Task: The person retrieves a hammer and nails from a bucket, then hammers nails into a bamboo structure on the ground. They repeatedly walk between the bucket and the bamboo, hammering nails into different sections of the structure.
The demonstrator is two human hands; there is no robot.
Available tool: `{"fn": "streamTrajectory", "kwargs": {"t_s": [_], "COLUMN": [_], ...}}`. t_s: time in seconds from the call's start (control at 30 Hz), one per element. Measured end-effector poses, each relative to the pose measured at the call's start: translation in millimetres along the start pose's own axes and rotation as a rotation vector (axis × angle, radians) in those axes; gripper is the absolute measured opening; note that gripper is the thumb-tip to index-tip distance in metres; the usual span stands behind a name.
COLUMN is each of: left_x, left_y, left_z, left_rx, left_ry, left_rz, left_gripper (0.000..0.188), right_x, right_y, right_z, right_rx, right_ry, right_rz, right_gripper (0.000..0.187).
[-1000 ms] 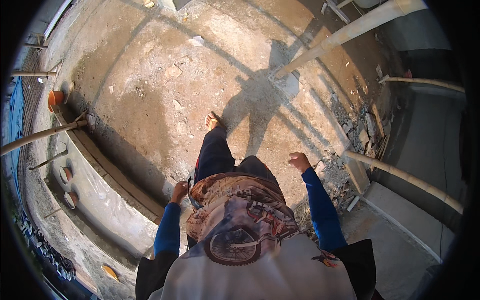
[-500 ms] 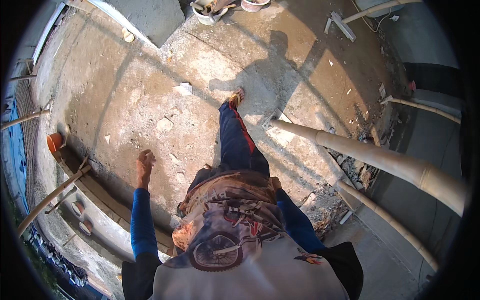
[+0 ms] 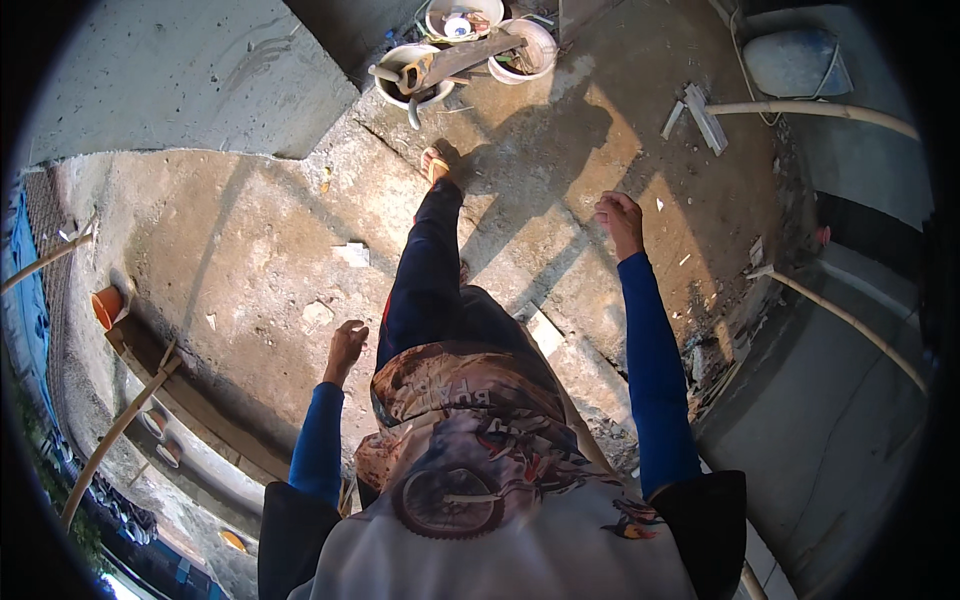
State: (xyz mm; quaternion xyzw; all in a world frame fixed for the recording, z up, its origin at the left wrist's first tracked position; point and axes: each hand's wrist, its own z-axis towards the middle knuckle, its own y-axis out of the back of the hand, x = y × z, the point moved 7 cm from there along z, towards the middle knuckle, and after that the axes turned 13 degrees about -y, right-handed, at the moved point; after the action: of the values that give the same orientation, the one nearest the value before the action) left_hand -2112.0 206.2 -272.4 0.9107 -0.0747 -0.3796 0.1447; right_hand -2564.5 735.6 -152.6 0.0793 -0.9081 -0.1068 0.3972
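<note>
My left hand (image 3: 347, 350) hangs over the concrete floor left of my leg, its fingers loosely bent and apart with nothing seen in them. My right hand (image 3: 620, 222) is raised forward over the floor on the right, fingers curled in, with nothing showing in it. Neither hand touches anything. Ahead of my sandalled foot (image 3: 437, 165) stands a white bucket (image 3: 440, 92) with a handsaw (image 3: 465, 60) laid across its top. A second white bucket (image 3: 545, 65) is beside it, and a round white tub (image 3: 494, 12) sits behind.
A grey plastered block (image 3: 200, 90) fills the far left. Bamboo poles stick in from the right (image 3: 820, 106) and left (image 3: 115, 430). White offcuts (image 3: 706, 120) and rubble lie on the floor. An orange pot (image 3: 107, 306) stands by the curved left ledge (image 3: 200, 400).
I have stepped forward, so the buckets and handsaw show more fully. My right hand has swung up from beside my body; my left hand has moved inward and back.
</note>
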Motion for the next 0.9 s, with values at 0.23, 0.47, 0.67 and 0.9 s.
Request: {"fn": "streamTrajectory", "kwargs": {"t_s": [0.23, 0.47, 0.67, 0.9], "left_x": [-102.1, -209.2, -219.4, -141.4], "left_y": [-17.2, -33.9, -65.4, -82.4], "left_z": [244.4, 403.2, 517.8, 596.9], "left_rx": [-0.097, -0.024, -0.123, -0.360], "left_ry": [0.025, 0.023, 0.052, 0.143], "left_rz": [-0.088, 0.078, 0.189, 0.326], "left_gripper": [0.042, 0.040, 0.044, 0.071], "right_x": [-20.9, 33.6, 35.5, -14.1], "right_y": [-47.0, -103.1, -187.0, -332.5], "right_z": [132.3, 267.6, 408.1, 491.8], "right_rx": [-0.035, 0.095, 0.261, 0.471], "right_ry": [0.000, -0.065, -0.085, 0.024], "right_rz": [-0.715, -0.818, -0.826, -0.985], "right_gripper": [0.023, 0.031, 0.033, 0.056]}}
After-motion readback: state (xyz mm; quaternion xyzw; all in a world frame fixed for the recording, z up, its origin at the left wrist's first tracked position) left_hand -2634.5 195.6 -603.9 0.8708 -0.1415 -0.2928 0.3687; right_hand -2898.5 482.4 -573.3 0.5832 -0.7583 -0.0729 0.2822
